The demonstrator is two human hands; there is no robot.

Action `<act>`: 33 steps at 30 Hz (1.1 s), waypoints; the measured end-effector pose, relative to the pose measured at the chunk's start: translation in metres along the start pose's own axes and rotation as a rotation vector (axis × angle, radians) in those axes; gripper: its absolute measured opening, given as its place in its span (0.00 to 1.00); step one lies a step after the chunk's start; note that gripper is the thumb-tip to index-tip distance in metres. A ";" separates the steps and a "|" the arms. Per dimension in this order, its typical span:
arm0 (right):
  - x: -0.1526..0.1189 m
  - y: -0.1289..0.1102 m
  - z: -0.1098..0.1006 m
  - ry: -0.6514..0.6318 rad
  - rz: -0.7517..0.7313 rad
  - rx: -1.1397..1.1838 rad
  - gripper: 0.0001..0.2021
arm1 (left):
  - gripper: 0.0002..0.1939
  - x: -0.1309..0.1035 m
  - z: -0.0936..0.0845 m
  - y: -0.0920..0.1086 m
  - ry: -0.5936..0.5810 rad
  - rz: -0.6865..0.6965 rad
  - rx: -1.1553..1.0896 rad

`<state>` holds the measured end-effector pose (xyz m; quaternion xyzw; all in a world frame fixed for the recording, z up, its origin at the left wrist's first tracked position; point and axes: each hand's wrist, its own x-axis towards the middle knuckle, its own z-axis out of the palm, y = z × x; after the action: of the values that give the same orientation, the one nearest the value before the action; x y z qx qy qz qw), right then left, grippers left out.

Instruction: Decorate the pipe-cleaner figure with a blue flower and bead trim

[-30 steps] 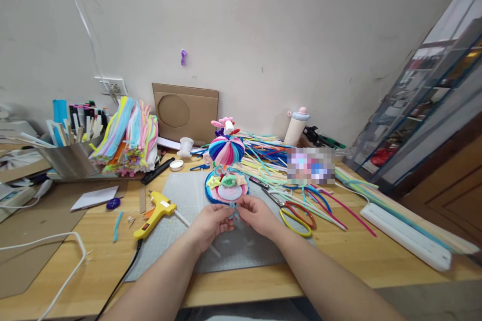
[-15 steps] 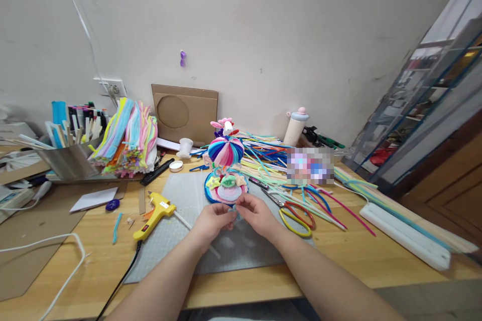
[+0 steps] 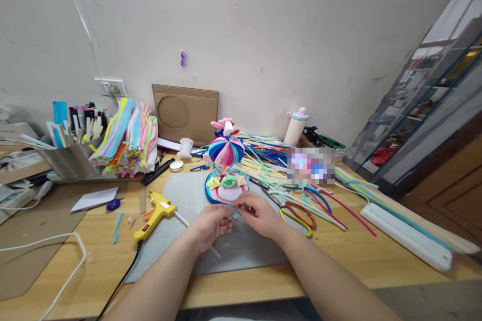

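Note:
Between my two hands is a small light-blue fuzzy piece (image 3: pixel 233 212), its shape partly covered by fingers; it looks like pipe cleaner. My left hand (image 3: pixel 211 223) pinches it from the left with thumb and forefinger, the other fingers curled loosely. From the right, my right hand (image 3: pixel 258 213) grips the same piece at its fingertips. Just beyond them stands a colourful fuzzy ornament: a round base (image 3: pixel 211 193) with star shapes and a green piece, and above it a striped blue, pink and white dome (image 3: pixel 226 151) topped with small figures.
A grey cutting mat (image 3: pixel 158 256) lies under my hands. Left of it rests a yellow glue gun (image 3: pixel 158 215) with a black cord. Scissors (image 3: pixel 297 218) and loose pipe cleaners (image 3: pixel 263 160) lie to the right, near a white power strip (image 3: pixel 406 235). A bottle (image 3: pixel 295 128) stands behind.
My left hand has turned a little and its lower fingers have loosened. The right hand has shifted slightly, and more of the light-blue piece shows between the fingertips.

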<state>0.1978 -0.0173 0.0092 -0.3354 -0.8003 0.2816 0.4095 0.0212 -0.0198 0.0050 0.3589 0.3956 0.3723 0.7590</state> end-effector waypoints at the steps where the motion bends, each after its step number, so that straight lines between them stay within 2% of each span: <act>1: -0.001 0.000 -0.002 -0.013 -0.005 -0.029 0.09 | 0.10 0.000 0.000 0.000 -0.010 -0.008 -0.001; 8: -0.004 0.001 -0.001 -0.052 0.035 -0.100 0.09 | 0.10 -0.001 -0.001 0.001 -0.066 -0.011 0.009; 22: -0.004 -0.001 0.005 0.029 0.027 -0.266 0.06 | 0.12 -0.003 0.003 0.001 -0.050 0.037 0.002; 33: -0.005 0.004 0.011 0.064 0.049 -0.274 0.08 | 0.13 -0.002 0.003 0.000 -0.053 0.060 -0.016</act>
<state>0.1919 -0.0207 -0.0016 -0.4163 -0.8093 0.1689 0.3783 0.0228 -0.0222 0.0071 0.3742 0.3615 0.3883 0.7606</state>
